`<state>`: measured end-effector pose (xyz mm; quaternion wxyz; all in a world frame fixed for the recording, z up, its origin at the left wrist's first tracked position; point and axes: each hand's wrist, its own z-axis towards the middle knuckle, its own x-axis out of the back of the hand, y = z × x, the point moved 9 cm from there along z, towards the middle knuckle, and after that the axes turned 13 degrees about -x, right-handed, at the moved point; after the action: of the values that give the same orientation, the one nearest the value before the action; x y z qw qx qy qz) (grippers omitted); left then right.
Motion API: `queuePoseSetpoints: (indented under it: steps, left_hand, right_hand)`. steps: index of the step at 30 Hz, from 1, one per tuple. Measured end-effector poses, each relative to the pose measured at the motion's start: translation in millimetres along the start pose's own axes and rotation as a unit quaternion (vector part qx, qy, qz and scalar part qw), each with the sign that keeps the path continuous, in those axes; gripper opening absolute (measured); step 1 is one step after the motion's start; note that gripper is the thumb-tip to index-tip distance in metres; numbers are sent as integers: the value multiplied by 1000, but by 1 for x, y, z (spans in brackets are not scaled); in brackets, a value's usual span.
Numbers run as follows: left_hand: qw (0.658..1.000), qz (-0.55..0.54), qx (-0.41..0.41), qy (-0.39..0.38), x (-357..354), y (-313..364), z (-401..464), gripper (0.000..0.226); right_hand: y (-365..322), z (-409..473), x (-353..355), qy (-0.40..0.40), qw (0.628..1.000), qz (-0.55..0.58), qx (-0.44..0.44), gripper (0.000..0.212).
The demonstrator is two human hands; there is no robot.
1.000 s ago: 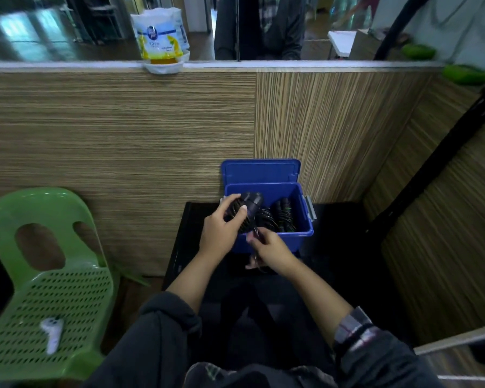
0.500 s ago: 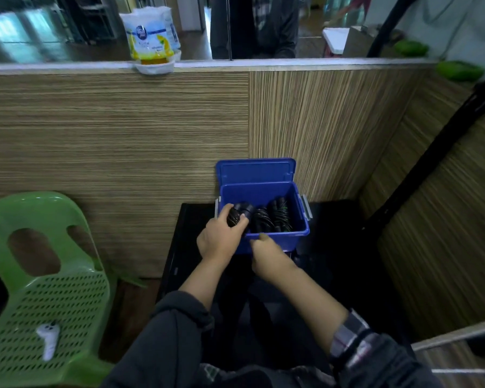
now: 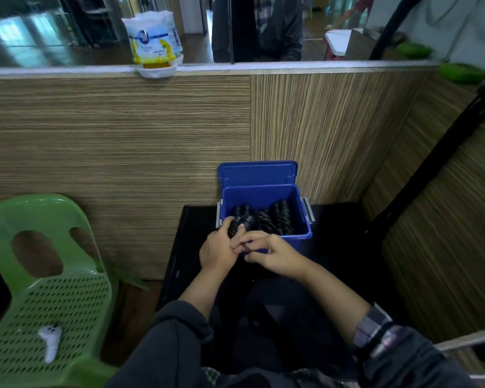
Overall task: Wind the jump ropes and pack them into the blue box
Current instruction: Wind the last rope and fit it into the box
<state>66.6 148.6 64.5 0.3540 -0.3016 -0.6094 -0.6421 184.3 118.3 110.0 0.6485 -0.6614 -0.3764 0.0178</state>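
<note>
While the blue box [image 3: 263, 196] stood open on the black table [image 3: 188, 247] against the wood-grain wall, its lid [image 3: 257, 173] tipped up at the far side, the left hand [image 3: 217, 254] held a wound black jump rope [image 3: 240, 224] at the box's near-left corner, thumb and fingers curled round the bundle. Other wound ropes [image 3: 280, 219] already lay inside, toward the right. The right hand [image 3: 275, 254] lay just beside the left, at the near wall of the box, its fingers bent and apparently pinching something small; what it pinched could not be told, perhaps a loose end of cord. The step in hand appeared to be seating this bundle in the free left part of the box. Done well, it would call for keeping the coils squeezed together until they rested against the wall, tucking any loose end under before letting go, and lowering rather than dropping, so that the neighbouring bundles stayed wound and the lid could later close.
</note>
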Motion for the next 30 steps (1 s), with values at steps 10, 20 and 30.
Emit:
queuePoseSetpoints:
  steps: [10,20,30]
  left_hand:
    - [999,34,2,-29,-6,3,-6,55]
    - [998,29,-17,-52,-22,5,-16,52]
    - [981,-159,105,33,-5,-26,-10,41]
  right_hand:
    - [-3,6,18,97,962,-251,42,38]
    - [-8,14,29,89,724,-683,45,14]
    - [-15,-1,19,95,697,-686,186,25]
